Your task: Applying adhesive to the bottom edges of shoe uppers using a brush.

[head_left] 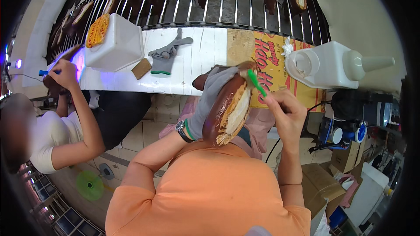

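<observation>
My left hand [207, 100], in a grey knit glove with a watch at the wrist, is closed around a brown shoe upper [215, 112] on a last. The shoe is tilted, its sole side turned up to the right, showing a pale centre inside a tan rough edge. My bare right hand [288, 112] pinches a green-handled brush [257, 83]. The brush's tip meets the upper end of the shoe's underside; its bristles are hard to make out. Behind the gloved hand a dark brown piece [200, 81] sticks out, partly hidden.
Beyond the white table [197, 46] runs a metal-bar conveyor [218, 4] carrying several shoes. On the table are a white container [118, 41], grey glove [168, 54], small brown block [141, 68], cardboard sheet [239, 46] and white plastic jug [326, 63]. A co-worker's hand [65, 76] holds a blue-handled tool.
</observation>
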Demonstrator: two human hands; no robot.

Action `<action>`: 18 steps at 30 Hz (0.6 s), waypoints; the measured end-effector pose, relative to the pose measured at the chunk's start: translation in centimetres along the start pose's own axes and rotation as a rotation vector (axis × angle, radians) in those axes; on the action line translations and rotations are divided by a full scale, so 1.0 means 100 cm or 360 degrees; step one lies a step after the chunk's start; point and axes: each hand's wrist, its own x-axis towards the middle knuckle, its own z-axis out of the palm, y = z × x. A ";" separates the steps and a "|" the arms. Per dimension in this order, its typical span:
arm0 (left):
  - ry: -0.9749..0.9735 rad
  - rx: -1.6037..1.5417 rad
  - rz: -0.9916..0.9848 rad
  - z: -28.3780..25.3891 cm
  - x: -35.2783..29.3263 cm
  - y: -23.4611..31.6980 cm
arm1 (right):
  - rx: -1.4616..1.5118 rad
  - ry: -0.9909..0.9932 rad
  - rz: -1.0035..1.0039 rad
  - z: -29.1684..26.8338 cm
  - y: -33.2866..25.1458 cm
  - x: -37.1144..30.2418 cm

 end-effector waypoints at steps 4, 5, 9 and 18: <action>-0.0158 -0.0106 -0.0141 -0.006 0.005 0.031 | 0.0031 -0.0107 -0.0241 -0.005 -0.024 -0.014; -0.0272 0.0152 0.0041 -0.010 0.009 0.036 | 0.0070 -0.0131 -0.0322 -0.005 -0.029 -0.016; -0.0505 0.0957 0.0400 -0.022 0.028 0.048 | 0.0002 -0.0193 -0.0460 -0.008 -0.043 -0.015; -0.0965 0.0118 0.0182 -0.050 0.076 0.062 | -0.0162 -0.0112 -0.0697 -0.006 -0.053 0.009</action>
